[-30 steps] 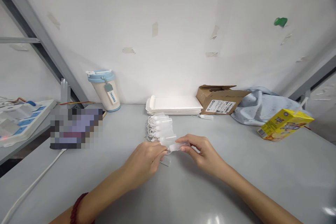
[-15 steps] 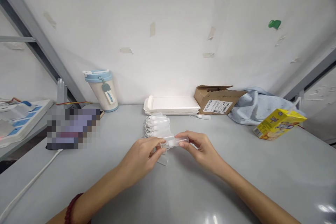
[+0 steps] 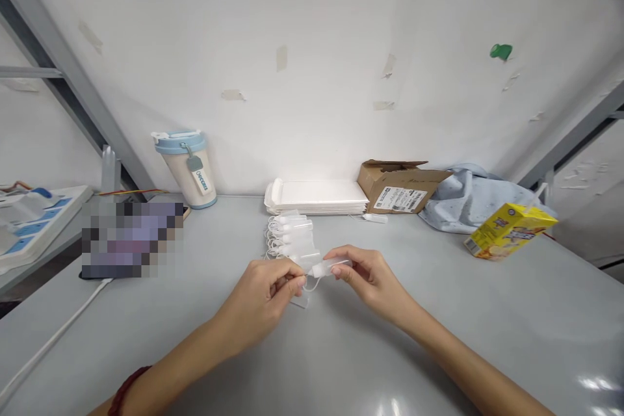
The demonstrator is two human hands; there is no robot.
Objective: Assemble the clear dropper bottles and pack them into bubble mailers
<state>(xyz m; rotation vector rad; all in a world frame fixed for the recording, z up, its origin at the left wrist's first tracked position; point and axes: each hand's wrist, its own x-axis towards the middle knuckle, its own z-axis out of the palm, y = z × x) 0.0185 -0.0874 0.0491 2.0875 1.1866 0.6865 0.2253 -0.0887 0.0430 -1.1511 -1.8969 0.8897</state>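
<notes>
My right hand [image 3: 368, 276] holds a small translucent white plastic bottle [image 3: 329, 267] between thumb and fingers, its narrow tip pointing left. A thin white strap [image 3: 314, 286] curves from the bottle's neck to my left hand [image 3: 270, 289]. The left thumb and fingers pinch the far end of that strap at the bottle's tip; the piece between them is mostly hidden. Just behind my hands, several similar bottles [image 3: 298, 237] lie in a row, their looped straps on the left. Another clear piece [image 3: 299, 302] shows partly from under my left hand.
At the back stand a stack of white padded envelopes [image 3: 316, 194] and an open cardboard box [image 3: 400, 190]; one bottle [image 3: 375, 218] lies before them. A tumbler [image 3: 188, 172] and phone [image 3: 131, 240] are left. A yellow drink carton [image 3: 509, 231] and blue cloth [image 3: 468, 198] are right.
My left fingers have drawn slightly left and down from the bottle's neck, and the strap now shows as a curve between the hands. The bottle stays in my right hand.
</notes>
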